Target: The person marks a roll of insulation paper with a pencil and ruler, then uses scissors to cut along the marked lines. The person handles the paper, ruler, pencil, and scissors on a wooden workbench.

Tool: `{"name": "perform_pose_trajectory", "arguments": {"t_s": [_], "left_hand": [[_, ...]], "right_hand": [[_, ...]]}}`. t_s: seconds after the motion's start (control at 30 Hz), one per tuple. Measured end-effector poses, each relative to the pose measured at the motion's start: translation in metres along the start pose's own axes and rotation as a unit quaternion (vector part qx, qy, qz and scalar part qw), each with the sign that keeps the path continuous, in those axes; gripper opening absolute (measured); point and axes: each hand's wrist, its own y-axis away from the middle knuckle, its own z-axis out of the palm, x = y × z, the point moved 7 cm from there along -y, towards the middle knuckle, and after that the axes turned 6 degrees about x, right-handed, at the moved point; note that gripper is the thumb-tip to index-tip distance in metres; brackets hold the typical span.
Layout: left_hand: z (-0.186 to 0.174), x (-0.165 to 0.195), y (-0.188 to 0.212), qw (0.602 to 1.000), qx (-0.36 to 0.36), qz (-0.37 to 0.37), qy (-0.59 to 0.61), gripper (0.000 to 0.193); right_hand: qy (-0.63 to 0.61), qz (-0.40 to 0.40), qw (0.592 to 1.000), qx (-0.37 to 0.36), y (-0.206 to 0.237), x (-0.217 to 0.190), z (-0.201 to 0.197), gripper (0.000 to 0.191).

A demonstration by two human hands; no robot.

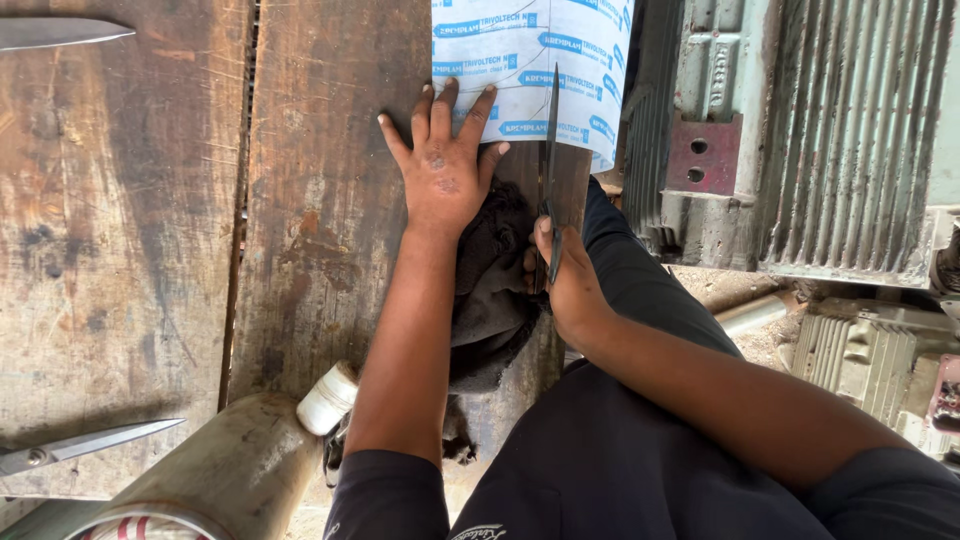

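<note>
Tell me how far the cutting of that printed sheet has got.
Done: the white printed sheet lies flat on the wooden bench. In hand: the left hand presses its near edge, the right hand holds a long blade on edge across it. Left: no separated piece is visible; whether the blade has cut is unclear.

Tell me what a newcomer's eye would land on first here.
First, the left hand, spread flat on a white sheet with blue print at the top of the wooden bench. Just right of it, the right hand holds a long blade upright along the sheet's edge, with a dark rag lying between the wrists. Scissors lie at the bench's lower left, and a ribbed metal casing fills the right side.
</note>
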Motion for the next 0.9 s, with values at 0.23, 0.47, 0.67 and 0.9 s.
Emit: {"name": "perform_pose_trajectory", "arguments": {"t_s": [0.23,0.47,0.67,0.9], "left_hand": [[0.0024,-0.0018,0.0026,1.0,0.007,0.004,0.005,0.06],[0.0031,-0.0021,0.0014,1.0,0.006,0.002,0.007,0.06],[0.0055,-0.0043,0.0014,1.0,0.0,-0.002,0.01,0.06],[0.006,-0.0045,0.0023,1.0,0.004,0.002,0.007,0.06]], "right_hand": [[-0.019,-0.082,0.996,-0.025,-0.0023,-0.0022,0.0023,0.053],[-0.014,-0.078,0.997,-0.009,0.0,-0.0032,0.0032,0.055],[-0.002,-0.071,0.997,0.003,0.0038,-0.0063,0.0024,0.055],[-0.007,-0.069,0.998,0.004,0.0064,-0.0059,0.0003,0.054]]}}
